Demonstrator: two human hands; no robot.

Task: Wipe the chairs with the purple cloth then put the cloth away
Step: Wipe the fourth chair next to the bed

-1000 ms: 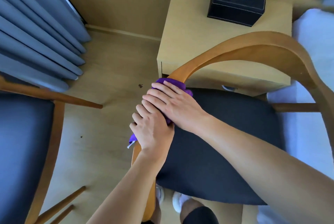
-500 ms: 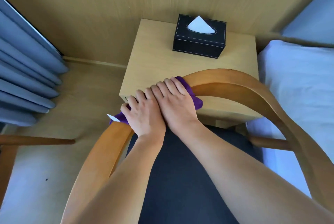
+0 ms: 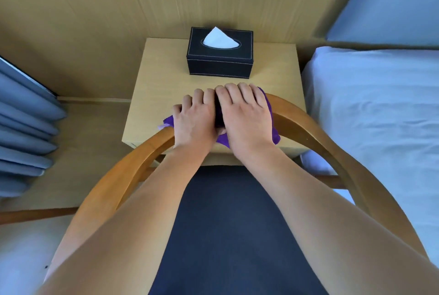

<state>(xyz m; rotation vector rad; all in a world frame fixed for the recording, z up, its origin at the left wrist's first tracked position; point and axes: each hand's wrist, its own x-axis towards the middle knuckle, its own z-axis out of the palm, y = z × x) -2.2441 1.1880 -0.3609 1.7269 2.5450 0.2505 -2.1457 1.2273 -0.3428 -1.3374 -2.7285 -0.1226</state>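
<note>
A wooden chair (image 3: 316,133) with a curved backrest rail and a dark seat (image 3: 228,235) stands right below me. The purple cloth (image 3: 273,133) is wrapped over the top of the rail at its middle. My left hand (image 3: 193,120) and my right hand (image 3: 245,116) lie side by side on the cloth, fingers curled over the rail and pressing the cloth onto the wood. Most of the cloth is hidden under both hands; only its edges show at the left and right.
Behind the rail stands a light wooden bedside table (image 3: 161,80) with a black tissue box (image 3: 219,61). A bed with white sheets (image 3: 380,109) is at the right. Grey-blue curtains (image 3: 23,133) hang at the left, beside a second chair's wooden rail (image 3: 35,214).
Both hands slid the cloth along the backrest rail from its left side up to the top middle. My view has turned to face the table squarely.
</note>
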